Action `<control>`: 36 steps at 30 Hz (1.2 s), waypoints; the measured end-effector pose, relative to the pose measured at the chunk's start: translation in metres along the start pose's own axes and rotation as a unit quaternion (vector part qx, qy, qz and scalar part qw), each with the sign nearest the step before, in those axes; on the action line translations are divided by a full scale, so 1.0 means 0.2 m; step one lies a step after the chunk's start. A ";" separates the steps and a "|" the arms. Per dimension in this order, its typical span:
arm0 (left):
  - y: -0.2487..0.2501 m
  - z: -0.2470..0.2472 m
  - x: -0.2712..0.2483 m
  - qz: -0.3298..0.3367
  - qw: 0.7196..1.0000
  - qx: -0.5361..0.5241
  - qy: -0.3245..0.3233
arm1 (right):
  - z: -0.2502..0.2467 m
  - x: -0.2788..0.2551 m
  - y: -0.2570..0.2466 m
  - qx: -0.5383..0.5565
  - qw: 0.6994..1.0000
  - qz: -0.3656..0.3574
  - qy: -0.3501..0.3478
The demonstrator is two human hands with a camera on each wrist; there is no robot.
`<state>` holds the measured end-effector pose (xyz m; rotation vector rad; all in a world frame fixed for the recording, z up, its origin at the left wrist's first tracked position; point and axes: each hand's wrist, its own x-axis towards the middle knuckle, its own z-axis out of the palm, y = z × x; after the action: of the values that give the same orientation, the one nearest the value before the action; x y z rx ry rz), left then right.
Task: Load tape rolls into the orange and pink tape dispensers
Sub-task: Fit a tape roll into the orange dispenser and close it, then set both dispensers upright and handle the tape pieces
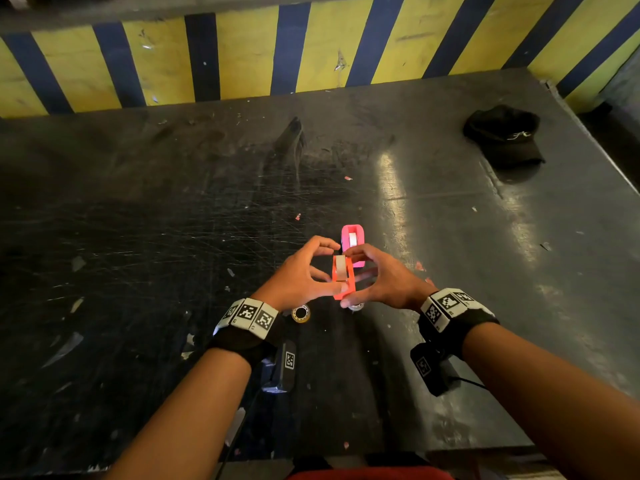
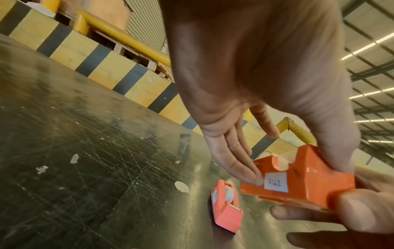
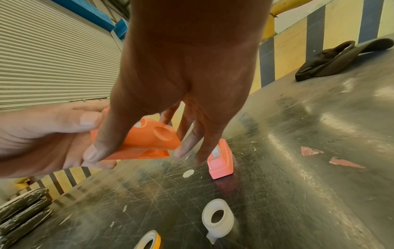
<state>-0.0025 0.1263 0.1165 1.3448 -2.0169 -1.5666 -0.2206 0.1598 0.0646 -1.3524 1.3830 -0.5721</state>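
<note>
Both hands hold the orange tape dispenser [image 1: 343, 277] just above the table [image 1: 173, 237], and a pale tape roll [image 1: 340, 267] sits in it. My left hand [image 1: 330, 270] pinches it from the left, thumb on its near end and fingers [image 2: 251, 176] against the labelled side. My right hand [image 1: 358, 277] grips it from the right, thumb [image 3: 102, 143] along its side. Just behind, the pink dispenser [image 1: 352, 244] stands on the table with a white roll inside. Under my wrists lie a loose white roll [image 3: 217, 217] and a yellow roll [image 1: 300, 313].
A black cap [image 1: 502, 136] lies at the table's far right. A yellow and blue striped barrier [image 1: 242, 57] runs along the far edge. Paper scraps [image 3: 311, 150] dot the scratched dark tabletop. Dark stacked slabs [image 3: 23, 212] show at the left in the right wrist view.
</note>
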 end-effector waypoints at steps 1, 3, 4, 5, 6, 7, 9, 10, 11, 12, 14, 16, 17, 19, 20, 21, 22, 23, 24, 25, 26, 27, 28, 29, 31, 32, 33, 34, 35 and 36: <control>0.00 0.00 0.01 -0.001 1.000 0.008 -0.005 | 0.00 0.00 0.00 -0.001 1.000 -0.001 0.001; -0.01 0.00 0.02 -0.005 1.000 0.026 -0.013 | 0.00 0.00 0.00 -0.001 1.000 -0.003 0.002; -0.02 0.00 0.03 -0.009 0.999 0.027 -0.018 | 0.00 0.00 0.00 0.000 1.000 -0.003 0.001; -0.03 0.00 0.03 -0.014 0.999 0.020 -0.025 | 0.01 0.00 0.00 0.001 1.000 -0.004 0.001; -0.03 -0.01 0.04 -0.020 0.999 0.010 -0.035 | 0.01 0.00 0.00 0.001 1.000 -0.006 0.001; -0.04 -0.01 0.05 -0.024 0.999 0.002 -0.044 | 0.02 0.00 0.00 -0.001 1.000 -0.008 0.001; -0.07 -0.02 0.08 -0.029 0.998 0.004 -0.056 | 0.03 0.01 0.00 -0.003 1.000 -0.010 0.000; -0.08 -0.03 0.09 -0.031 0.998 0.008 -0.057 | 0.04 0.01 0.01 -0.005 1.000 -0.010 0.000; -0.09 -0.03 0.10 -0.032 0.998 0.014 -0.055 | 0.05 0.02 0.02 -0.009 1.000 -0.011 0.002; -0.10 -0.03 0.11 -0.031 0.998 0.022 -0.052 | 0.06 0.03 0.02 -0.015 1.000 -0.009 0.002; -0.12 -0.04 0.14 -0.028 0.998 0.042 -0.043 | 0.06 0.06 0.02 -0.038 0.999 -0.005 -0.006; -0.14 -0.06 0.19 -0.027 0.997 0.067 -0.030 | 0.05 0.11 0.02 -0.092 0.996 -0.001 -0.012; -0.16 -0.07 0.22 -0.027 0.996 0.082 -0.022 | 0.03 0.14 0.03 -0.127 0.992 0.002 -0.008; -0.19 -0.11 0.28 -0.031 0.993 0.115 -0.001 | -0.02 0.20 0.04 -0.184 0.983 0.006 0.011; -0.21 -0.13 0.32 -0.035 0.991 0.131 0.009 | -0.05 0.23 0.05 -0.203 0.979 0.011 0.024; -0.23 -0.15 0.36 -0.040 0.989 0.145 0.015 | -0.09 0.26 0.06 -0.219 0.975 0.019 0.037; -0.25 -0.16 0.40 -0.045 0.986 0.157 0.020 | -0.11 0.29 0.08 -0.231 0.971 0.029 0.047; -0.27 -0.17 0.43 -0.049 0.984 0.167 0.022 | -0.14 0.33 0.09 -0.240 0.968 0.037 0.055; -0.29 -0.17 0.47 -0.055 0.983 0.176 0.023 | -0.16 0.36 0.11 -0.251 0.965 0.044 0.060; -0.32 -0.17 0.50 -0.061 0.981 0.184 0.022 | -0.17 0.39 0.14 -0.263 0.961 0.052 0.060; -0.34 -0.16 0.53 -0.066 0.980 0.188 0.022 | -0.17 0.42 0.16 -0.275 0.958 0.060 0.057; -0.36 -0.16 0.56 -0.068 0.979 0.189 0.022 | -0.18 0.46 0.18 -0.286 0.955 0.064 0.054; -0.38 -0.15 0.59 -0.067 0.979 0.189 0.021 | -0.17 0.49 0.20 -0.296 0.951 0.066 0.051; -0.41 -0.14 0.61 -0.067 0.979 0.189 0.019 | -0.17 0.51 0.22 -0.305 0.949 0.065 0.049; -0.45 -0.12 0.65 -0.068 0.979 0.190 0.015 | -0.16 0.56 0.26 -0.316 0.946 0.060 0.046; -0.46 -0.11 0.67 -0.071 0.979 0.190 0.015 | -0.16 0.59 0.28 -0.320 0.945 0.060 0.043; -0.48 -0.10 0.68 -0.073 0.979 0.189 0.017 | -0.15 0.60 0.29 -0.323 0.944 0.063 0.038; -0.49 -0.10 0.69 -0.074 0.979 0.189 0.020 | -0.14 0.62 0.30 -0.326 0.943 0.066 0.032; -0.50 -0.09 0.70 -0.073 0.979 0.189 0.024 | -0.13 0.63 0.31 -0.328 0.942 0.071 0.029; -0.50 -0.09 0.71 -0.071 0.979 0.192 0.027 | -0.13 0.65 0.31 -0.329 0.941 0.075 0.029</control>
<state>-0.0162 0.0055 -0.0086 1.6794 -2.3174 -1.2150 -0.2409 0.0485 -0.0270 -1.7338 1.7996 -0.0297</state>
